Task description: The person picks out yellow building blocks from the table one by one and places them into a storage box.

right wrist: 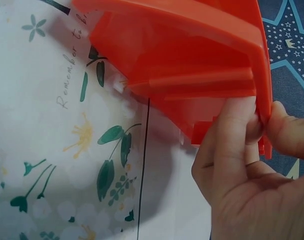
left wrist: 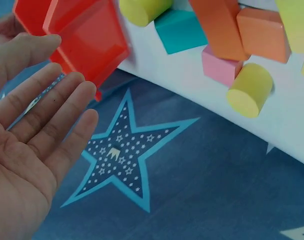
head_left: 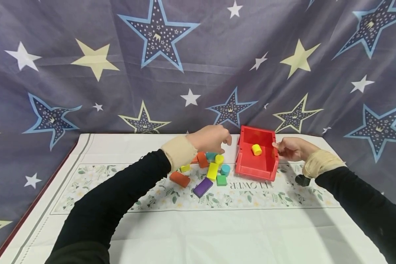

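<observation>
My right hand [head_left: 292, 148] pinches the right side wall of a red plastic bin [head_left: 250, 167]. In the right wrist view the thumb and fingers [right wrist: 232, 145] grip the bin's edge from both sides. A yellow cylinder block [head_left: 256, 149] lies inside the bin. My left hand [head_left: 211, 138] hovers left of the bin, beyond the pile of blocks. Its fingers are loosely extended in the left wrist view, with nothing in the palm [left wrist: 16, 185]. Nearest below it are an orange block [head_left: 202, 160], a teal block [head_left: 211, 156] and another yellow cylinder [head_left: 219, 159].
Nearer me lie a purple block [head_left: 202, 187], a yellow block [head_left: 212, 171], a green block [head_left: 222, 180], a blue cylinder [head_left: 225, 169] and another orange block [head_left: 179, 179]. A pink block [left wrist: 221, 66] shows in the left wrist view. A star-patterned curtain [head_left: 191, 80] hangs behind the table.
</observation>
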The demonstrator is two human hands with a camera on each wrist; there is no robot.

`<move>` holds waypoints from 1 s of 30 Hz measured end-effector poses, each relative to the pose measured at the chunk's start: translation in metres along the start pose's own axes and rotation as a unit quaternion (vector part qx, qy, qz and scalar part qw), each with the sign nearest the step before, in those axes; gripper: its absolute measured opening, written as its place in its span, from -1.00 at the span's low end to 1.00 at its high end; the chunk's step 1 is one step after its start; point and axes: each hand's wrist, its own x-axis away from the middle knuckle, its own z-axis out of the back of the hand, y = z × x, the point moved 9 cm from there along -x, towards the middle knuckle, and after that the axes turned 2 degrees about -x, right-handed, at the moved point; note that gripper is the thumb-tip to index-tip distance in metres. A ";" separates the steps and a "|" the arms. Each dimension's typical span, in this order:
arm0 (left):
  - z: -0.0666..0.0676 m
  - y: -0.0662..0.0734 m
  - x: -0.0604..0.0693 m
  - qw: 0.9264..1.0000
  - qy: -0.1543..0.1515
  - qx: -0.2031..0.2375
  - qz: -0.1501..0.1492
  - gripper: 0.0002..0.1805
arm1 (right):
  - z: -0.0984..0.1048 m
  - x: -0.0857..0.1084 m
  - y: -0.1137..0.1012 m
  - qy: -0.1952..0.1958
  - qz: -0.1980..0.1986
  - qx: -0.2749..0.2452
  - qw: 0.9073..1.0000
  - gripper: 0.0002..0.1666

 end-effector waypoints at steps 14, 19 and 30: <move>-0.035 -0.005 -0.008 0.999 -0.037 0.017 0.002 -0.58 | 0.000 -0.001 0.002 0.001 -0.009 -0.020 1.000 -0.59; -0.048 -0.004 -0.010 0.999 -0.046 0.009 0.001 -0.61 | -0.002 0.000 0.003 -0.008 -0.009 -0.020 1.000 -0.59; -0.059 -0.005 -0.017 0.999 -0.052 0.004 0.008 -0.61 | -0.002 0.000 0.002 -0.005 -0.009 -0.006 1.000 -0.56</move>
